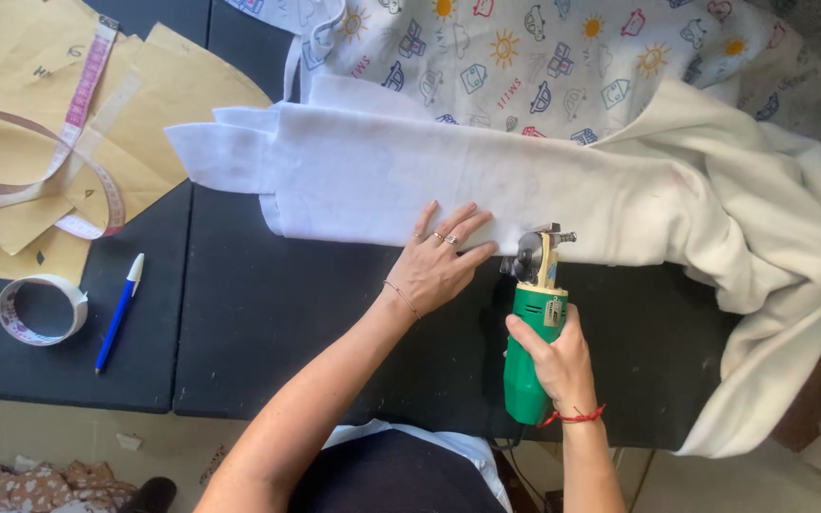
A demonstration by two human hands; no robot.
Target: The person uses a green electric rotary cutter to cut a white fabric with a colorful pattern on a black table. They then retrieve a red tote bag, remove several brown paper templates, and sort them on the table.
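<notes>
The cutter's blade is hidden behind its metal head on the green electric fabric cutter (532, 328), so can't see it touching the white fabric (486, 190). The printed fabric (563, 57) and paper patterns (144, 104) run off the top edge, and the measuring tape's (73, 142) markings are too small.

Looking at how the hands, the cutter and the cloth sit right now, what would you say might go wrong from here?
1. The left hand lies flat on the white fabric, its fingertips close beside the head of the green electric cutter; a slip might bring them to the blade.
2. The fabric is folded in layers, so lower layers may shift and cut unevenly.
3. Much of the cloth hangs off the black table at the right; its weight might drag the piece off line.
</notes>
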